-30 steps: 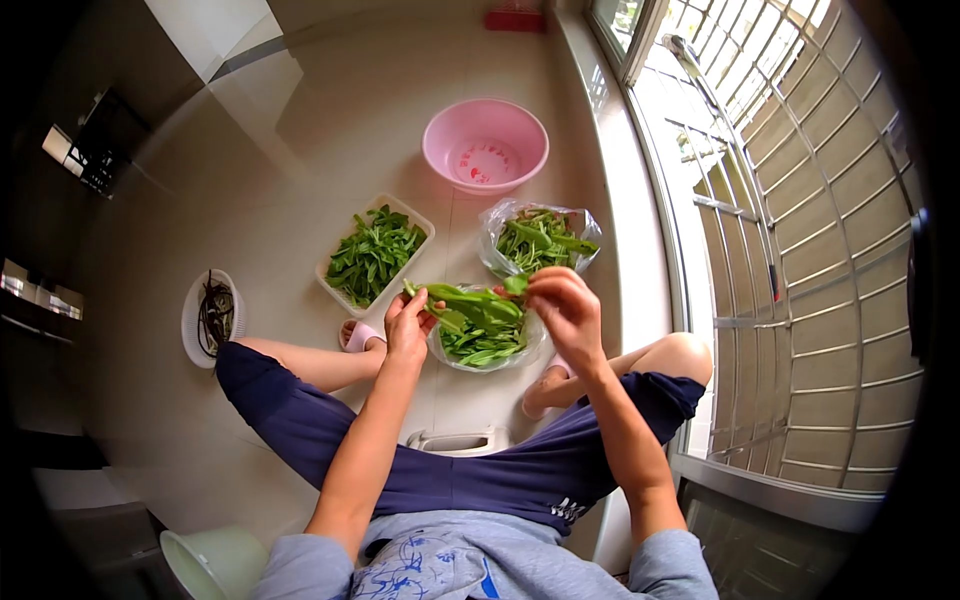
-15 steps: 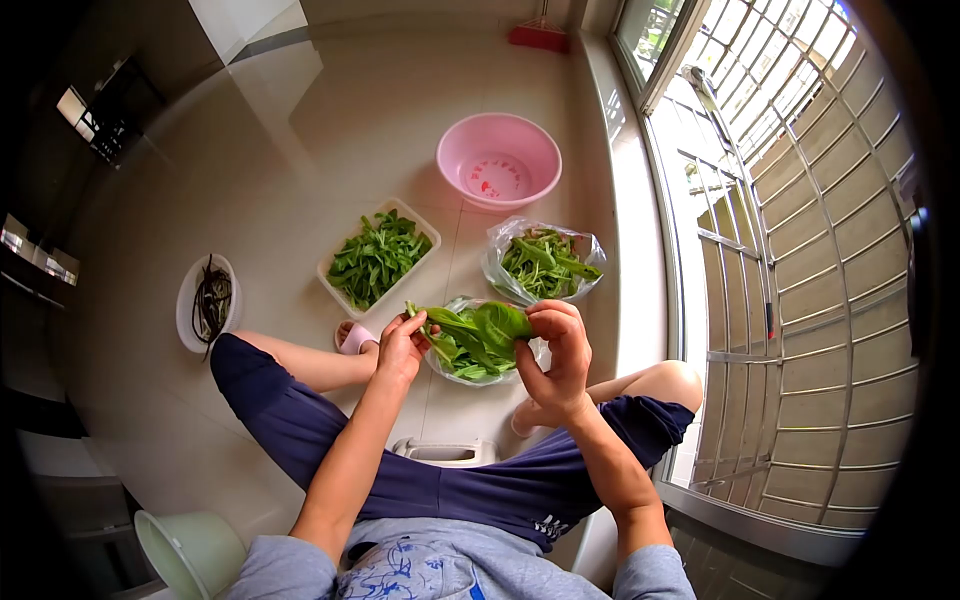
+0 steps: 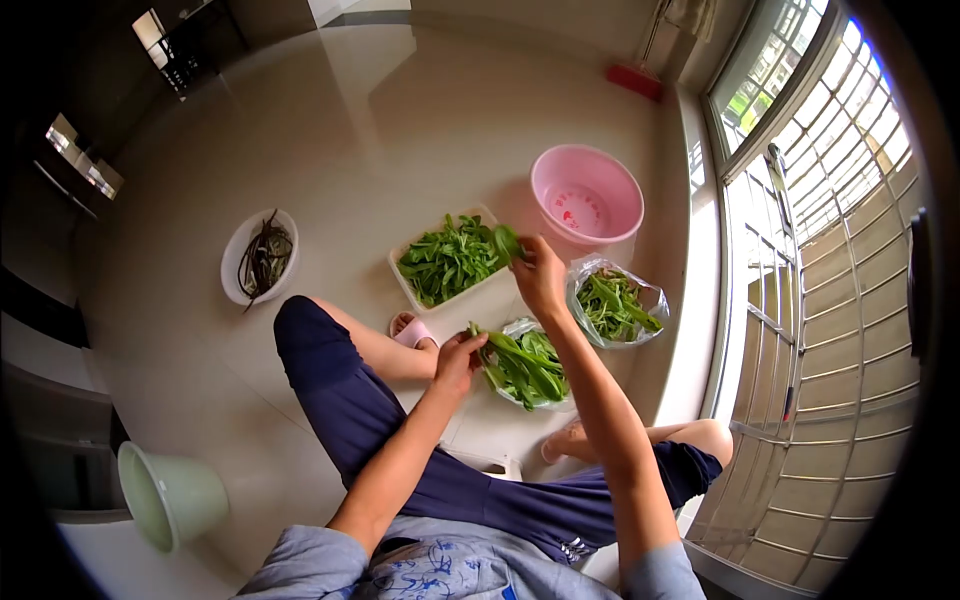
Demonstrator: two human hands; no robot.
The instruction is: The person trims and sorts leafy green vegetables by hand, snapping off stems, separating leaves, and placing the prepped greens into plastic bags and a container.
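My left hand (image 3: 460, 358) is closed on the stem end of a leafy green stalk (image 3: 518, 362), which hangs over a plastic bag of greens (image 3: 540, 348). Pinched in my right hand (image 3: 538, 268) is a green leaf (image 3: 507, 243), at the right edge of a rectangular tray (image 3: 400, 283) heaped with leaves (image 3: 445, 262). Right of my right hand, a second clear bag (image 3: 655, 297) holds more greens (image 3: 612, 305).
A pink basin (image 3: 590, 190) stands behind the bags. An oval white basket (image 3: 236, 262) with dark stringy pieces lies to the left. A pale green bucket (image 3: 180, 497) is at the lower left, a red broom (image 3: 635, 81) at the back, and a barred window (image 3: 830, 300) at the right.
The view has swung left. My right hand has moved forward from the stalk over the near bag to the tray, with a leaf in its fingers. My left hand still holds the stalk.
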